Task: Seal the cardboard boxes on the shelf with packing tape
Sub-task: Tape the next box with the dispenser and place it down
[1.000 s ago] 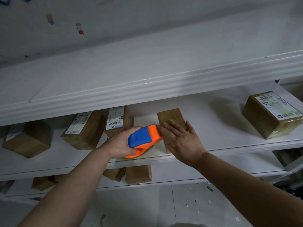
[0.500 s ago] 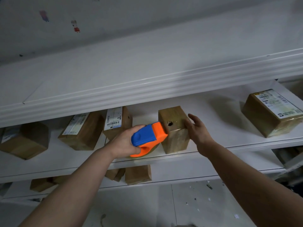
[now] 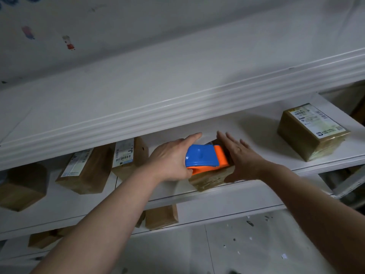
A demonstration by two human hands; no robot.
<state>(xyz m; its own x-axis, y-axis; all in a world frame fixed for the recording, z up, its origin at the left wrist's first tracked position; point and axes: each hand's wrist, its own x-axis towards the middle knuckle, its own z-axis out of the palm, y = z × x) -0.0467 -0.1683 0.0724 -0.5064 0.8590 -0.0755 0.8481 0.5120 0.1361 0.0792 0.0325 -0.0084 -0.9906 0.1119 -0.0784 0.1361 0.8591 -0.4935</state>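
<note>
head view: a blue and orange tape dispenser [image 3: 205,157] is gripped by the left hand [image 3: 170,158], with the index finger stretched out straight past it toward the back of the shelf. the dispenser is laid on top of a small cardboard box [image 3: 210,177], its long axis running left to right, the orange nose pointed right toward the right hand [image 3: 244,157]. the right hand is held flat and unclenched, fingers straight and pointed toward the back, pressed against the right side of the box; nothing is grasped by it. the box is set at the front edge of the middle shelf [image 3: 256,185], one corner turned toward the camera, glossy tape seen on its near faces. a labelled box [image 3: 313,131] is seen well apart to the right on the same shelf, and three more boxes [image 3: 87,169] are lined up to the left. another box [image 3: 161,217] is seen on the shelf below.
</note>
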